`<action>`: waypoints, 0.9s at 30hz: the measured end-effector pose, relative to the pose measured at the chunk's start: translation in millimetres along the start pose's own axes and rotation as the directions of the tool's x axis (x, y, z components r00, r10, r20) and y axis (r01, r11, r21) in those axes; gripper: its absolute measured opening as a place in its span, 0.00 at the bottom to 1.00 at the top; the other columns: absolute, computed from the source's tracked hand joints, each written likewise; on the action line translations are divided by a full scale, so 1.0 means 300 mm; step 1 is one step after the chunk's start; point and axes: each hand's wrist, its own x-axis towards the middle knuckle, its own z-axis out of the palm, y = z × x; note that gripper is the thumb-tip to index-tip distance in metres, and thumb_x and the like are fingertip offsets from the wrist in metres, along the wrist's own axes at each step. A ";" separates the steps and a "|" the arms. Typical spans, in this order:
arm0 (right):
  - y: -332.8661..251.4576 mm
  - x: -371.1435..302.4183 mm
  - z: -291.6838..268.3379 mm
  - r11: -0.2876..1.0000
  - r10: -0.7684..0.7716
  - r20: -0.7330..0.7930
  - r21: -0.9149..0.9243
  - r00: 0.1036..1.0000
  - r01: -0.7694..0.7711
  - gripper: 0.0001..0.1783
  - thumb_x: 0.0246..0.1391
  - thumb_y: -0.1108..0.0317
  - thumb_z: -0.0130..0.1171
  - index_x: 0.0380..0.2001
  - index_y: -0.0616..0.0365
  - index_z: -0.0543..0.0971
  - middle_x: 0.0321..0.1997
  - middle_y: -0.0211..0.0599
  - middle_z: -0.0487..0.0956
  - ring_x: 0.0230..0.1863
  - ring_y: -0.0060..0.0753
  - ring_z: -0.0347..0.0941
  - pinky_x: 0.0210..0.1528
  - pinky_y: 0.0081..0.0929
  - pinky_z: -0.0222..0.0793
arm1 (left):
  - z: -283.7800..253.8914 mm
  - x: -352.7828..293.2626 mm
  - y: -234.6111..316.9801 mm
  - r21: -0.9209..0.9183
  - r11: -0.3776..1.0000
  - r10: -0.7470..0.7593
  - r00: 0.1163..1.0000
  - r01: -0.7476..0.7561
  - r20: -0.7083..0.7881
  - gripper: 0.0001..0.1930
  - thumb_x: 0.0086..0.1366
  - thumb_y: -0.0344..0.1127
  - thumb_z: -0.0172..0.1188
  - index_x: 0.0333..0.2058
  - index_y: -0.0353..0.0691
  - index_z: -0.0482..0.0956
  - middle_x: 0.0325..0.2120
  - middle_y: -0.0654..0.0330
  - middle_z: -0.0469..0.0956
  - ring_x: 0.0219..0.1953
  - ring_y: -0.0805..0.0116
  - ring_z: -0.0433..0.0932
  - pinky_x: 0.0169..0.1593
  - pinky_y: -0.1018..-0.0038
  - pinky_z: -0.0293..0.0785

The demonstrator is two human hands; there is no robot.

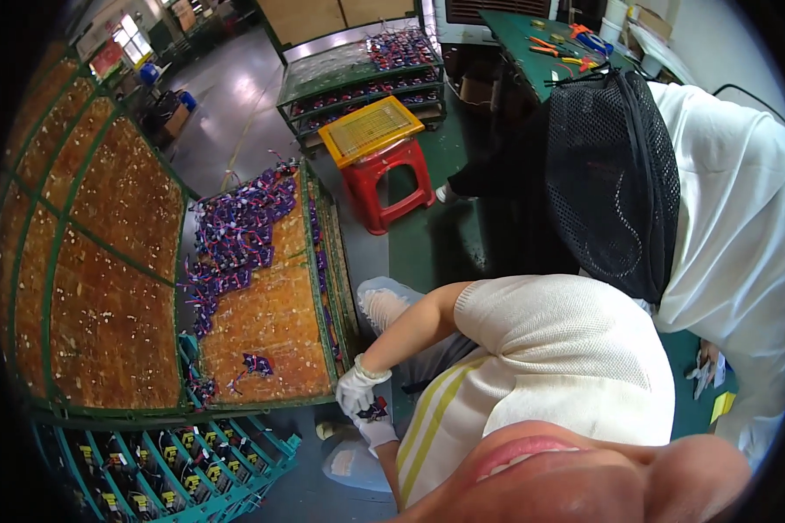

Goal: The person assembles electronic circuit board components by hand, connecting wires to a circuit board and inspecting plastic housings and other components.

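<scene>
My right hand (359, 389) and my left hand (377, 432), both in white gloves, meet above my lap. Between their closed fingers is a small dark circuit board (374, 409) with red parts, partly hidden by the gloves. Close by, to the left, stands a wood-topped cart (279, 327) with a green metal frame. A single purple circuit board with wires (255, 364) lies on its near part. Farther back on the same top, many purple wired boards (240, 222) are heaped.
A teal rack (270, 453) of yellow-labelled units stands at lower left. Beyond the cart is a red stool (388, 187) with a yellow panel (371, 131) on top. A co-worker in white (724, 166) sits behind me against a black mesh chair back (615, 183). Pliers (549, 46) lie on a green bench (519, 44).
</scene>
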 end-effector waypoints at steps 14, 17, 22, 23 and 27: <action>-0.065 -0.281 -0.223 0.954 -0.288 -0.604 -0.246 0.743 0.170 0.12 0.45 0.65 0.61 0.35 0.54 0.78 0.29 0.27 0.79 0.29 0.23 0.74 0.30 0.22 0.71 | -0.023 0.043 -0.044 -0.052 0.997 -0.040 0.986 0.049 0.162 0.29 0.61 0.62 0.41 0.52 0.50 0.67 0.50 0.62 0.69 0.51 0.59 0.66 0.56 0.57 0.58; -0.011 -0.147 -0.204 0.912 -0.389 -0.504 -0.094 0.771 0.399 0.12 0.46 0.64 0.61 0.34 0.56 0.77 0.31 0.29 0.78 0.28 0.24 0.74 0.30 0.23 0.71 | 0.016 0.052 -0.025 -0.080 0.995 -0.035 0.972 0.055 0.232 0.31 0.60 0.64 0.41 0.54 0.50 0.66 0.52 0.62 0.68 0.52 0.58 0.66 0.56 0.56 0.58; 0.080 -0.075 -0.170 0.948 -0.258 -0.568 0.006 0.782 0.317 0.12 0.48 0.63 0.60 0.35 0.56 0.77 0.32 0.30 0.78 0.29 0.24 0.74 0.31 0.24 0.71 | 0.039 0.045 -0.039 -0.131 0.991 0.021 0.998 -0.012 0.063 0.31 0.59 0.65 0.42 0.54 0.50 0.66 0.52 0.61 0.67 0.51 0.58 0.66 0.51 0.58 0.63; 0.126 -0.083 -0.175 0.958 -0.160 -0.584 0.102 0.796 0.267 0.12 0.49 0.62 0.59 0.36 0.56 0.77 0.32 0.31 0.78 0.29 0.25 0.74 0.31 0.24 0.71 | 0.086 -0.001 -0.033 -0.073 0.997 0.012 1.000 -0.012 0.001 0.31 0.59 0.64 0.42 0.53 0.51 0.66 0.51 0.61 0.68 0.50 0.58 0.67 0.50 0.58 0.65; 0.337 -0.078 -0.383 0.789 -0.115 -0.383 0.526 0.917 0.319 0.10 0.52 0.60 0.53 0.22 0.51 0.71 0.19 0.25 0.68 0.18 0.24 0.63 0.22 0.26 0.60 | 0.110 0.021 -0.036 0.031 0.999 0.018 1.000 -0.017 -0.014 0.29 0.61 0.62 0.41 0.53 0.51 0.67 0.49 0.60 0.69 0.48 0.58 0.67 0.50 0.58 0.64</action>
